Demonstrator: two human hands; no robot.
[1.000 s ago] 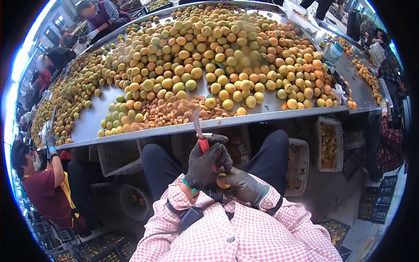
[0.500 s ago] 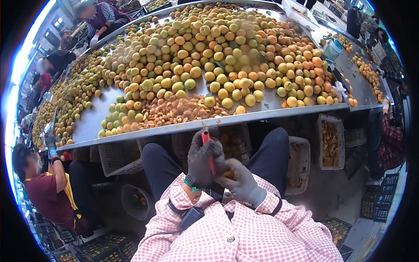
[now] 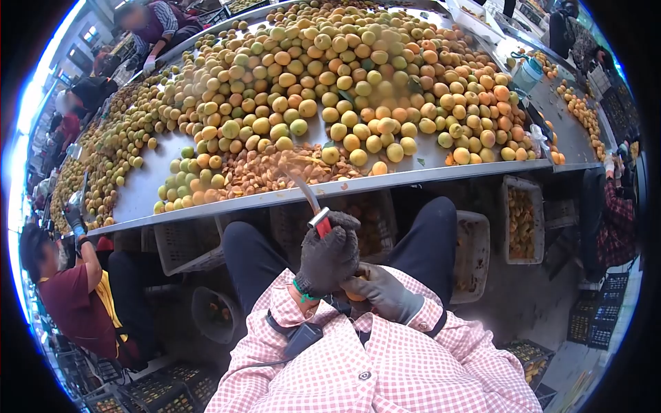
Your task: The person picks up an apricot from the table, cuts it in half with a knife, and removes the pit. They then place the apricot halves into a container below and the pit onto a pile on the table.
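My left hand (image 3: 328,260), in a dark knit glove, is closed round the red handle of a knife (image 3: 320,224). The curved blade points up and left, in front of the table's metal edge (image 3: 275,197). My right hand (image 3: 385,292), in a grey glove, holds an apricot (image 3: 356,289), partly hidden by the fingers. Both hands are together above my lap, their fingers touching or nearly so. Beyond the edge lies a heap of brownish pits or pieces (image 3: 265,172), with a large pile of apricots (image 3: 358,76) behind.
Under the table stand a white crate (image 3: 189,248), a crate of apricot pieces (image 3: 522,224) and a pale tub (image 3: 471,258). A bucket (image 3: 213,315) is at lower left. A person in maroon (image 3: 76,310) sits at left. A bluish container (image 3: 527,76) stands on the table.
The blade, upright at first and then foreshortened, now tilts up and left. My right hand has turned and lies lower beside my left hand.
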